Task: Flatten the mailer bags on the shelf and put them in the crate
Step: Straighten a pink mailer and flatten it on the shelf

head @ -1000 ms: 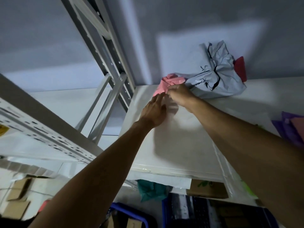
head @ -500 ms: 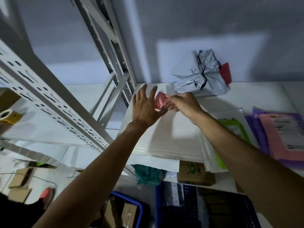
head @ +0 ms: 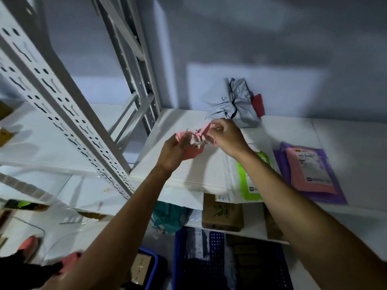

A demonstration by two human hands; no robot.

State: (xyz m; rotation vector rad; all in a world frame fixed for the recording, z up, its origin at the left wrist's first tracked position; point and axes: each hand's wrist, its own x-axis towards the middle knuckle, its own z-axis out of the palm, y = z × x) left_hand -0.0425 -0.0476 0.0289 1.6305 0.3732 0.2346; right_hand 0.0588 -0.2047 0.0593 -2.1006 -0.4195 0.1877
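Left hand [head: 171,152] and right hand [head: 228,137] have lifted pink mailer [head: 190,153] off white shelf [head: 201,171].

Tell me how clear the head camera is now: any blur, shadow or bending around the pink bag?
Head view: dim bluish light; the pink bag, left hand and right hand are slightly blurred; hand shadows fall on the shelf; the wide lens splays the rack post at the edge.

White shelf [head: 345,130] here: crumpled grey mailer [head: 232,105] sits at 12 o'clock, 1 purple mailer [head: 280,155] lies flat at 3, green-trimmed bag [head: 243,185] at 6 by the front edge.
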